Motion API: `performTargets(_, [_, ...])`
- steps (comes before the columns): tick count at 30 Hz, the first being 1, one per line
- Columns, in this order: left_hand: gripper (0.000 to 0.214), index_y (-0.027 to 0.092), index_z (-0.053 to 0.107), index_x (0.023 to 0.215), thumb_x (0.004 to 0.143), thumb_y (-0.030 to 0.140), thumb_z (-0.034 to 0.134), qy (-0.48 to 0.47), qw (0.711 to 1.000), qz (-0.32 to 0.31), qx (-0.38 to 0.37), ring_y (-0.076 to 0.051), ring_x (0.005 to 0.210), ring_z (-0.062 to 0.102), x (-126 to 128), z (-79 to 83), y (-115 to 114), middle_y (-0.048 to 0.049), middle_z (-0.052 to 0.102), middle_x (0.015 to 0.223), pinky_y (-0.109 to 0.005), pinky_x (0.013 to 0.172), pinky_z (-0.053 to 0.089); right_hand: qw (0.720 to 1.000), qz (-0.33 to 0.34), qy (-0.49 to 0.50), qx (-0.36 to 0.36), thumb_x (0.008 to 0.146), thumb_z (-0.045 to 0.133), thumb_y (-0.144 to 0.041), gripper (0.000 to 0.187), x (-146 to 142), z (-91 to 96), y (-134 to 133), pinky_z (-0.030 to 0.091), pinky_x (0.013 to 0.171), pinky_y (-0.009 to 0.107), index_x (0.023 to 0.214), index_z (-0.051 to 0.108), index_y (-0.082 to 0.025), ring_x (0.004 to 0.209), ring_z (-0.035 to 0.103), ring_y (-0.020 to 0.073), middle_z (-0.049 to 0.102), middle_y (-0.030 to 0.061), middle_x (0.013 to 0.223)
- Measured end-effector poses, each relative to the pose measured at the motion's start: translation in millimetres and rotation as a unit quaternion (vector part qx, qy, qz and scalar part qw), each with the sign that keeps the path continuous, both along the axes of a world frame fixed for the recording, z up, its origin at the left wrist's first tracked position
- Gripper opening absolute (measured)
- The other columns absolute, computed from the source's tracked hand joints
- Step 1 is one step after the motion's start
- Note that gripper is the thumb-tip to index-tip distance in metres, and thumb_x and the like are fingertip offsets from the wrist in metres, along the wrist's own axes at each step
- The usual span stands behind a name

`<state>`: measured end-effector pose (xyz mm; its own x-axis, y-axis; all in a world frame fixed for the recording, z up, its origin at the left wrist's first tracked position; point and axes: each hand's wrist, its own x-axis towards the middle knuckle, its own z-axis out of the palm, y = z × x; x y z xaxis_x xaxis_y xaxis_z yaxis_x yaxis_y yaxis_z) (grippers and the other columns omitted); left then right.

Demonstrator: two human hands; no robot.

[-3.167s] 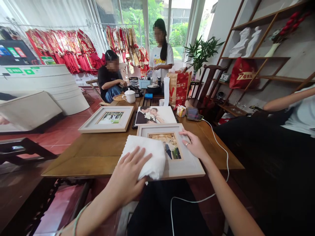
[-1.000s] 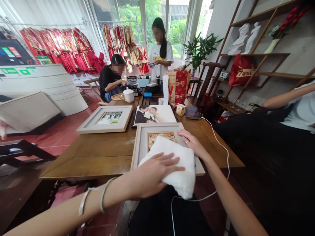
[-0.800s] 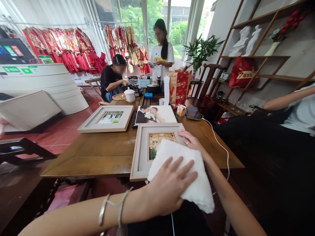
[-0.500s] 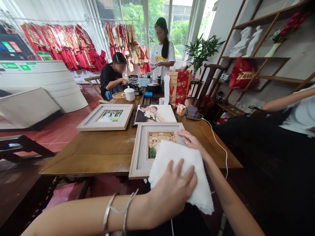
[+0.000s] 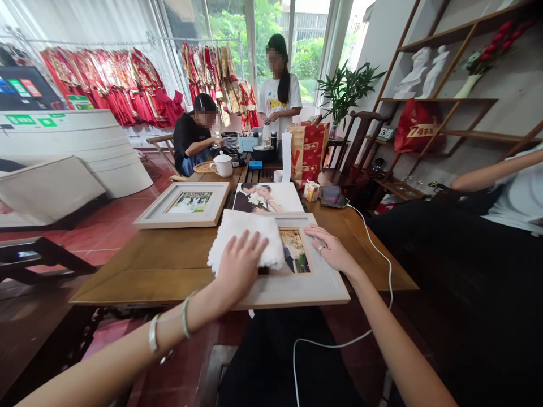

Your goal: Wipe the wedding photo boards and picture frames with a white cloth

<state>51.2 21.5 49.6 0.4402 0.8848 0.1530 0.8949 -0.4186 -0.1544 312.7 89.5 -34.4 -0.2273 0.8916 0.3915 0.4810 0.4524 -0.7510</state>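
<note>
My left hand (image 5: 240,265) presses a fluffy white cloth (image 5: 224,237) against the left part of a picture frame (image 5: 326,293), with its fingers spread over the cloth. The frame lies face up at the table's near edge, pale wood with a wide light mat. Part of its small photo (image 5: 297,251) shows to the right of the cloth; the rest is covered. On the frame's right border rests my right hand (image 5: 333,249), fingers stretched out and a ring on one. Behind the frame lies a large couple's photo print (image 5: 284,198).
A second framed photo (image 5: 156,217) lies on the wooden table (image 5: 127,271) to the left. Beyond are a lidded white mug (image 5: 223,165), a red paper bag (image 5: 307,152) and a phone (image 5: 333,196) on a white cable (image 5: 382,254). Two people are at the far end; another sits right.
My left hand and the cloth have swept left and away from me across the frame, uncovering its right side and near edge. My right hand stays in place.
</note>
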Motion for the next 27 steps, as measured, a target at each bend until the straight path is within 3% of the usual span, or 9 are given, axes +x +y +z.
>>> performTargets(5, [0.060,0.020,0.040,0.139,0.080,0.008,0.048,-0.051,0.998,-0.010,0.032,-0.028,0.136,0.032,-16,-7.7,49,-0.0059,0.039,0.146,-0.047,0.109,0.031,1.000,0.000,0.000,0.002,0.084,0.048,-0.018,0.034,0,2.0,-1,0.028,0.113,0.049,0.113,0.066,-0.022,0.132,0.042,0.0239,0.061,0.0087,0.127])
performTargets(9, [0.052,0.018,0.038,0.141,0.089,0.021,0.043,-0.055,0.998,-0.002,-0.009,-0.027,0.137,0.029,-22,-1.3,55,-0.0082,0.037,0.147,-0.043,0.109,0.032,1.000,-0.003,-0.002,-0.001,0.082,0.046,-0.015,0.037,0,2.1,-2,0.028,0.113,0.048,0.113,0.066,-0.023,0.132,0.042,0.0228,0.061,0.0076,0.127])
performTargets(12, [0.053,0.017,0.040,0.139,0.087,0.020,0.044,-0.020,0.998,-0.023,-0.055,-0.027,0.136,0.032,-22,9.2,37,-0.0093,0.040,0.146,-0.043,0.108,0.034,1.000,-0.017,-0.002,-0.006,0.082,0.044,-0.013,0.038,-2,1.7,-2,0.027,0.114,0.048,0.112,0.066,-0.021,0.132,0.042,0.0220,0.060,0.0080,0.128])
performTargets(16, [0.060,0.020,0.042,0.138,0.078,0.016,0.048,-0.001,0.995,-0.043,-0.093,-0.027,0.134,0.035,-23,20.6,-10,-0.0080,0.042,0.144,-0.044,0.104,0.038,1.000,-0.028,-0.002,-0.010,0.082,0.042,-0.012,0.040,-3,1.0,-2,0.026,0.114,0.047,0.113,0.066,-0.019,0.132,0.041,0.0220,0.059,0.0096,0.129])
performTargets(22, [0.076,0.023,0.035,0.142,0.068,0.017,0.051,-0.012,0.990,-0.053,-0.132,-0.030,0.136,0.031,-30,15.4,-83,-0.0071,0.037,0.147,-0.049,0.101,0.039,1.000,-0.022,-0.002,-0.003,0.082,0.042,-0.015,0.038,-3,-0.8,-1,0.027,0.114,0.047,0.111,0.066,-0.019,0.132,0.042,0.0221,0.060,0.0096,0.126])
performTargets(24, [0.076,0.023,0.033,0.143,0.069,0.017,0.051,-0.013,0.991,-0.046,-0.126,-0.031,0.137,0.029,-29,12.0,-88,-0.0077,0.036,0.148,-0.050,0.100,0.039,1.000,-0.017,0.003,0.002,0.082,0.043,-0.015,0.038,-2,-1.5,0,0.027,0.114,0.046,0.111,0.066,-0.021,0.132,0.042,0.0216,0.061,0.0085,0.126])
performTargets(27, [0.076,0.022,0.033,0.143,0.069,0.013,0.050,-0.010,0.992,-0.033,-0.120,-0.031,0.138,0.026,-27,8.8,-70,-0.0086,0.035,0.149,-0.051,0.102,0.036,1.000,-0.006,0.002,0.001,0.082,0.044,-0.016,0.038,0,-1.8,0,0.026,0.114,0.046,0.113,0.065,-0.023,0.133,0.041,0.0211,0.060,0.0068,0.127])
